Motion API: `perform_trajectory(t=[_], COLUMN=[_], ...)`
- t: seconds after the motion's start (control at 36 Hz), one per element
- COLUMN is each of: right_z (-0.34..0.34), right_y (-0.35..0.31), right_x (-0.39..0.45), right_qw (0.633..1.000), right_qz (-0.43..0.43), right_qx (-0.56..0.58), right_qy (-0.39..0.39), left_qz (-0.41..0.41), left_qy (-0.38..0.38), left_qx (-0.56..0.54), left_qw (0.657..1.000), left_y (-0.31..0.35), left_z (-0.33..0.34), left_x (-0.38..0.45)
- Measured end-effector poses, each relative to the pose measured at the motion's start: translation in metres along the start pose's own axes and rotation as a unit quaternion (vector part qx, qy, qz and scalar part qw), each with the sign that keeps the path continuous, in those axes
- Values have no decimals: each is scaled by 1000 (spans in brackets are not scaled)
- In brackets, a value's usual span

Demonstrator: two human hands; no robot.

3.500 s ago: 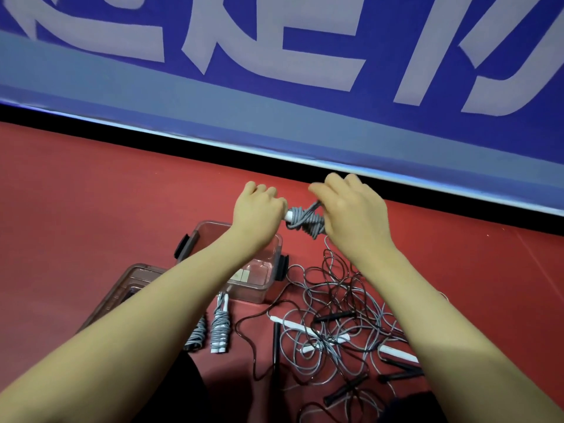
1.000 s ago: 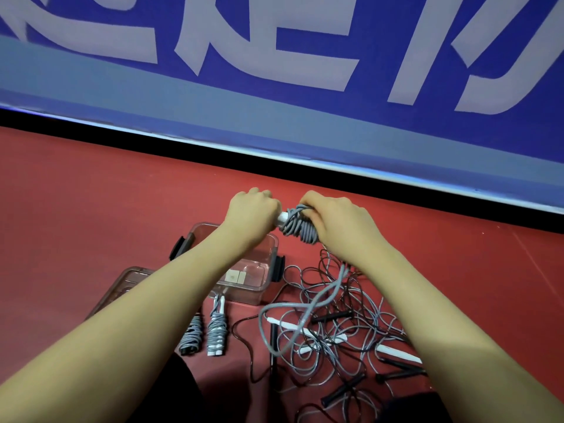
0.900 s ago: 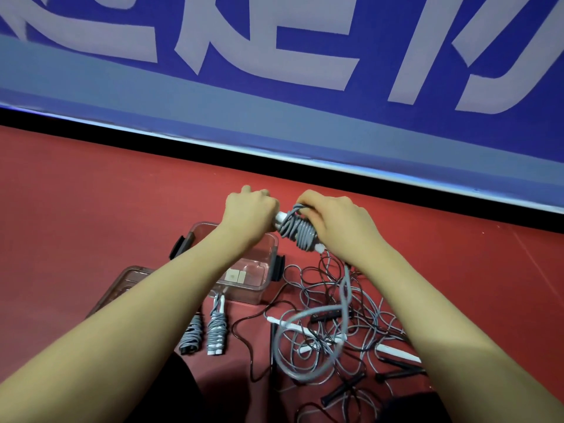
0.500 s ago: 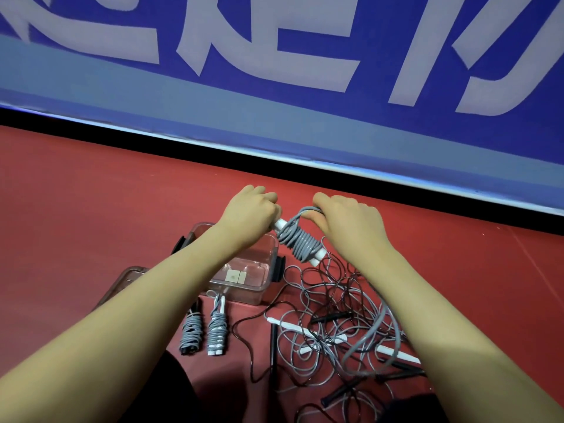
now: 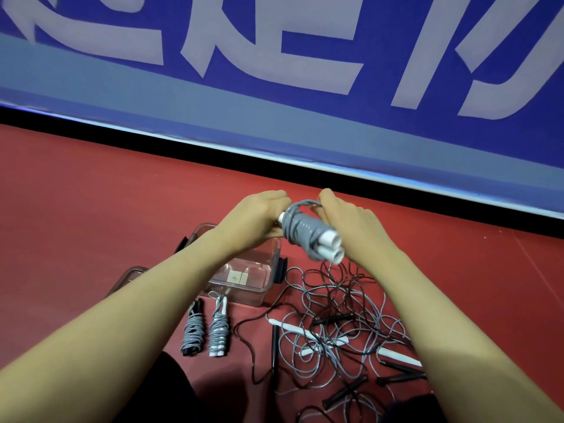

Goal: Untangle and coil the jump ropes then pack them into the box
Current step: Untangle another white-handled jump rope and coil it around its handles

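Above one box (image 5: 244, 271), both hands' grips clasp one wound rope (image 5: 305, 232); two coiled ropes (image 5: 206, 331) lie below

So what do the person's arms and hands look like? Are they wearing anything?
Both forearms are bare, with no sleeves in view. The left hand and right hand wear no gloves, and no rings, watch or bracelets show.
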State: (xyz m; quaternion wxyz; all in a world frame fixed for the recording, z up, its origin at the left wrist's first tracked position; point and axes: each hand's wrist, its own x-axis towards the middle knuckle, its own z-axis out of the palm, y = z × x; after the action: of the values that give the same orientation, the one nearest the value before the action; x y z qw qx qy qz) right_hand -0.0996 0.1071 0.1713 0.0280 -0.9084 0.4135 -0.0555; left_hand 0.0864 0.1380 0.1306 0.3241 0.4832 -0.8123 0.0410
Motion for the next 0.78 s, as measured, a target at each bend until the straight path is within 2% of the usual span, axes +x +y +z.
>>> perform_trajectory(t=[0.06, 0.14, 0.28, 0.53, 0.64, 0.78], right_z=[-1, 1, 12, 15, 12, 7], right_y=[-2, -3, -4, -11, -11, -11], right_x=[1, 5, 9, 9, 7, 3], right_qw=[1000, 1000, 998, 997, 997, 999], right_qz=[13, 9, -6, -31, -27, -34], right_qx=[1, 4, 11, 66, 68, 30], right_qy=[-4, 29, 58, 36, 14, -2], left_qz=[-73, -217, -320, -406, -396, -377], left_qy=[22, 51, 68, 46, -7, -65], left_qx=[-64, -104, -106, -67, 41, 171], left_qw=[995, 969, 939, 910, 917, 908], left_y=[9, 21, 26, 19, 15, 7], left_z=[-4, -4, 3, 16, 20, 24], left_x=[2, 9, 17, 19, 18, 16])
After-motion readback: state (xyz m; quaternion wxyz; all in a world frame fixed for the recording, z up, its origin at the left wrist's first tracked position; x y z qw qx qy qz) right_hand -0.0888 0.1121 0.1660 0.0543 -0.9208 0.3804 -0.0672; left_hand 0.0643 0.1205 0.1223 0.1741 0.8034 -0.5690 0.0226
